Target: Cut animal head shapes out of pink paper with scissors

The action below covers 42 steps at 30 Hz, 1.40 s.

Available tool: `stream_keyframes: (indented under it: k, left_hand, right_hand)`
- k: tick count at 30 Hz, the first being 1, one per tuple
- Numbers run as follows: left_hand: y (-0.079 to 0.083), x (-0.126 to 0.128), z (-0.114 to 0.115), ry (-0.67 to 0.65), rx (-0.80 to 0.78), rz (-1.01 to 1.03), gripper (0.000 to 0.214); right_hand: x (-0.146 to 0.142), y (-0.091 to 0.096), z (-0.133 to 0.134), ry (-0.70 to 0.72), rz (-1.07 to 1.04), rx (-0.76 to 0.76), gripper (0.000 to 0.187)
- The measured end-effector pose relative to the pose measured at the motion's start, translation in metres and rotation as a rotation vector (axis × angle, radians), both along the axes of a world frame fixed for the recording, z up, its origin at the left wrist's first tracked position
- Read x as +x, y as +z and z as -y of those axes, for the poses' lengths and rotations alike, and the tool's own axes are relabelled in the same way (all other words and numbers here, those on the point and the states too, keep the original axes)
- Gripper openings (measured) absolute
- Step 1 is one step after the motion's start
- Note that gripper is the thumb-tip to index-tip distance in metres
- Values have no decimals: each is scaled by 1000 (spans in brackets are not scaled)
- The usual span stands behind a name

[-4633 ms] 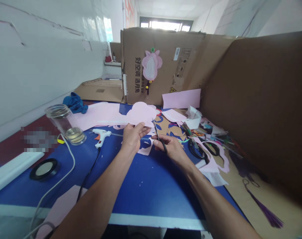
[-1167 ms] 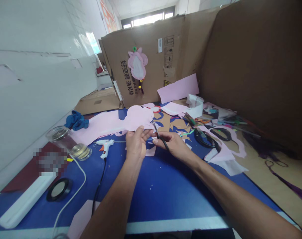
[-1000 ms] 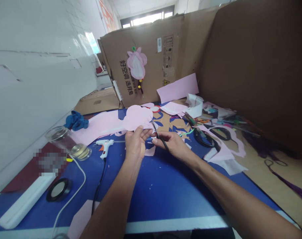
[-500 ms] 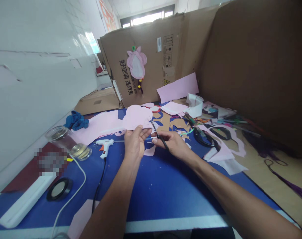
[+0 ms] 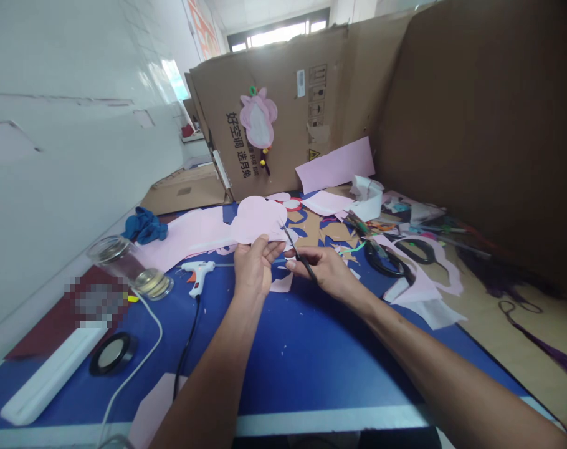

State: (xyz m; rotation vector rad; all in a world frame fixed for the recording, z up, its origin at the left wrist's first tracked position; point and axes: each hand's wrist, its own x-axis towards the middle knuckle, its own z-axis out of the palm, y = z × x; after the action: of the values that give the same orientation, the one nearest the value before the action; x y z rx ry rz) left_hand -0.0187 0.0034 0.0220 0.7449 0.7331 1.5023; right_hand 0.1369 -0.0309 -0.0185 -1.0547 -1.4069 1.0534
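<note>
A pink paper cutout [image 5: 259,219] with a rounded, scalloped outline is pinched at its lower edge by my left hand [image 5: 255,265]. My right hand [image 5: 328,268] is closed around a dark, slender tool, apparently a pair of scissors [image 5: 298,251]. The tool's tip reaches the right side of the pink cutout; whether the blades are apart is too small to tell. Just left of my left hand lies a white hot glue gun [image 5: 197,274] with an orange trigger. Small pink paper scraps [image 5: 282,284] lie on the table beneath my hands.
A glass jar [image 5: 130,268], a black tape roll [image 5: 110,353] and a blue cloth [image 5: 144,225] are at the left. Paper and card scraps, with a ring-shaped pink cutout [image 5: 452,274], spread at the right. A cardboard box [image 5: 283,112] stands behind, bearing a pink ornament [image 5: 258,121].
The view has shifted very slightly. Both hands keep their places, with the scissors still at the right side of the pink cutout.
</note>
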Motion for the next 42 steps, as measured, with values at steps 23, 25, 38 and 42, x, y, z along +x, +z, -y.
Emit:
stream_keyframes:
  k: [23,25,38,42]
  left_hand:
    - [-4,-14,-10,75,11,45,47]
    - [-4,-12,-8,84,17,28,44]
    - [1,-19,-14,7,57,16,40]
    - [6,-29,-15,-14,79,23,45]
  right_hand:
    - [15,3,4,-264,902,29,31]
    - [12,5,6,-281,976,53,32]
    - [14,-2,-2,-16,422,23,50]
    - [9,6,3,88,322,21,52]
